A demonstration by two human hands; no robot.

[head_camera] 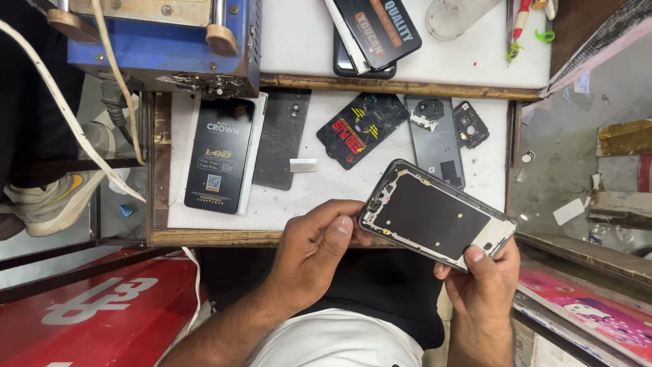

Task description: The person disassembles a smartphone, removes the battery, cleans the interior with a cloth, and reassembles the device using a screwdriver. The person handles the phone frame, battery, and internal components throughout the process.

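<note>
A: The opened phone frame (435,216) is held in the air at the front edge of the white desk (319,194). If either grip loosens, I'd say it drops to the floor.

B: Left hand (314,253) fingers close on its upper end, right hand (483,275) pinches the lower corner.

A: Back removed: dark panel inside, pale rim, small parts at both ends.
</note>
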